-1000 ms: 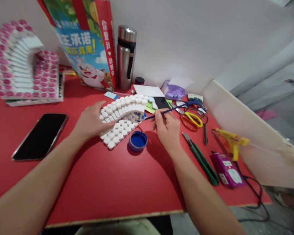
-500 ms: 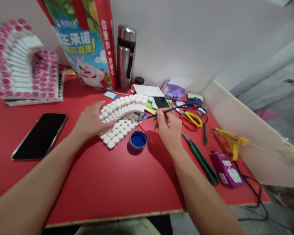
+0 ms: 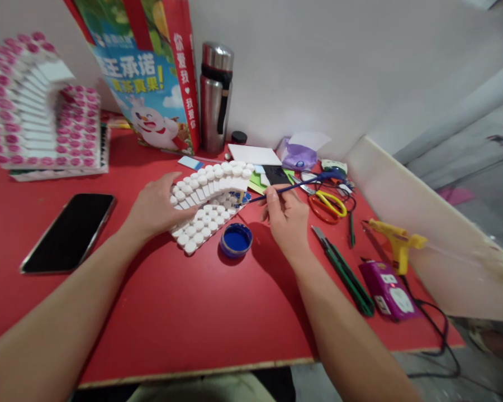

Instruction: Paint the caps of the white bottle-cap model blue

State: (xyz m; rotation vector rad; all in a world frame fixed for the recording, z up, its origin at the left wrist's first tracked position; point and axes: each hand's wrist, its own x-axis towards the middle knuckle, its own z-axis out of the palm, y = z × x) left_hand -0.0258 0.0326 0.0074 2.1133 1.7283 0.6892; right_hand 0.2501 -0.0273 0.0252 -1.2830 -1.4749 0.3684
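My left hand (image 3: 157, 206) is closed on the left end of a white model (image 3: 212, 178), which has a stepped curve and rows of round white discs. My right hand (image 3: 285, 215) pinches a thin dark-blue paintbrush (image 3: 293, 187). The brush tip touches, or is very close to, the discs at the model's right end, where several are painted blue. Just in front of the model stands a small open pot of blue paint (image 3: 236, 240). The exact contact of the tip is too small to make out.
At left lie a black phone (image 3: 69, 233) and a pink-and-white model (image 3: 42, 111). Behind stand a printed bag (image 3: 146, 78) and a steel flask (image 3: 216, 100). Scissors (image 3: 327, 205), a green box cutter (image 3: 346, 273), a yellow glue gun (image 3: 396, 240) and a purple power socket (image 3: 388, 290) lie to the right.
My right hand has shifted very slightly to the left with the paintbrush. My left hand and the white model stay in place.
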